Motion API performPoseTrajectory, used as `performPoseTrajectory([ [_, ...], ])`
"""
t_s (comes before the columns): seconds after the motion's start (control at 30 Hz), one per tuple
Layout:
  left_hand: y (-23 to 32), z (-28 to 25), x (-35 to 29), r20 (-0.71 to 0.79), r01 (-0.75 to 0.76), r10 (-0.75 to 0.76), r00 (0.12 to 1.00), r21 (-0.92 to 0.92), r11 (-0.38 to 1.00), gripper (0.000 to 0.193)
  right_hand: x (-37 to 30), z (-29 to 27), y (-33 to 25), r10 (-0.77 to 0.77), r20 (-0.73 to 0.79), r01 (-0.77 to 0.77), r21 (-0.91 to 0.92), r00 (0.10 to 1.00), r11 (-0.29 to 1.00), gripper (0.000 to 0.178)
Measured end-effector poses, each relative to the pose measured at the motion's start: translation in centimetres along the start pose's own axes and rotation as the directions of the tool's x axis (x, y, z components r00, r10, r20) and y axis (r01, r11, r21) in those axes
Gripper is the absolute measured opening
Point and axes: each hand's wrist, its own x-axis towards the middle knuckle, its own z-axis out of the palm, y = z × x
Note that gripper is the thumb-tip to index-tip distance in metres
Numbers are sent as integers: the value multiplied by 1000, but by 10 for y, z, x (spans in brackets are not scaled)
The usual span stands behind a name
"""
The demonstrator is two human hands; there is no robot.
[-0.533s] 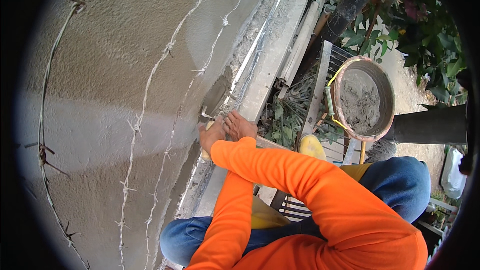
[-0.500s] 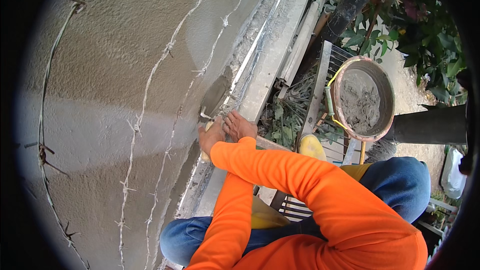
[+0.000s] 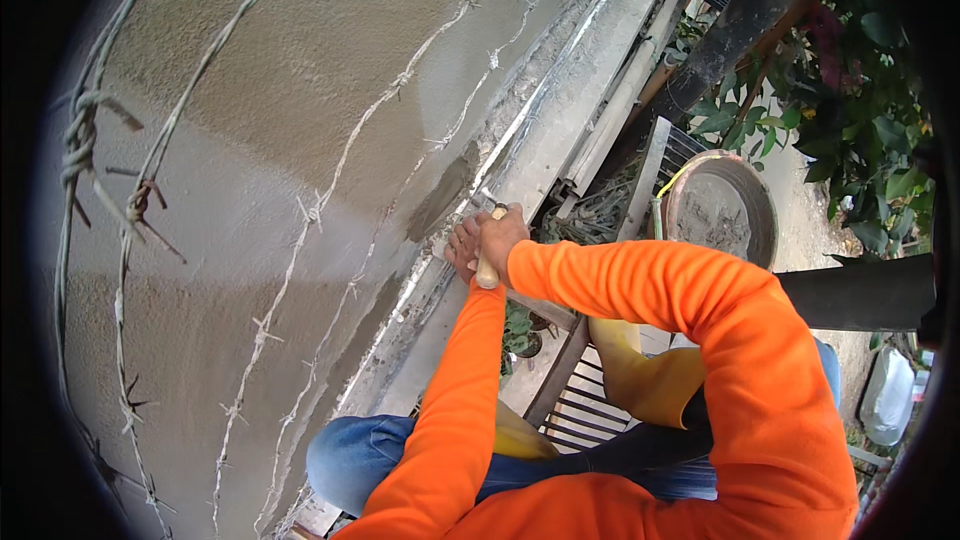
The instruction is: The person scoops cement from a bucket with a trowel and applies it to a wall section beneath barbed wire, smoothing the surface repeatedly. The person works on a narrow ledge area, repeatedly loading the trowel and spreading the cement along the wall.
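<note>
My right hand [image 3: 503,230] is closed around the pale wooden handle of a trowel [image 3: 487,272]; the handle's butt points toward me. Its blade is hard to make out. Close beside it on the left, my left hand [image 3: 462,246] rests at the ledge along the wall's foot, fingers spread against the edge. The concrete ledge [image 3: 560,115] runs diagonally past both hands, with a thin whitish strip along it. Darker wet mortar [image 3: 440,198] marks the lower wall just beyond my hands.
Strands of barbed wire [image 3: 312,210] cross in front of the plastered wall [image 3: 270,80]. A bucket of grey mortar [image 3: 770,220] stands to the right beside a slatted metal platform [image 3: 585,405]. Dark pipes [image 3: 860,292] and leafy plants [image 3: 885,130] lie further right.
My right hand has moved with the trowel from the wall side, across my left hand, to its right. My arms are no longer crossed. The view has shifted slightly.
</note>
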Motion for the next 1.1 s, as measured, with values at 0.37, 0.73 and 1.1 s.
performPoseTrajectory([
  [0.37,10,-16,-4,-74,278,-330,941,-384,881,66,75,-155,-170,146,470,474,-880,871,6,33],
  [0.73,18,-23,-17,-13,273,-289,957,-292,916,76,131,-41,-103,217,868,789,-267,446,-553,50],
  [1.1,22,-28,-17,15,300,-314,949,-340,891,78,137,-48,-137,94,895,771,-319,437,-551,48],
])
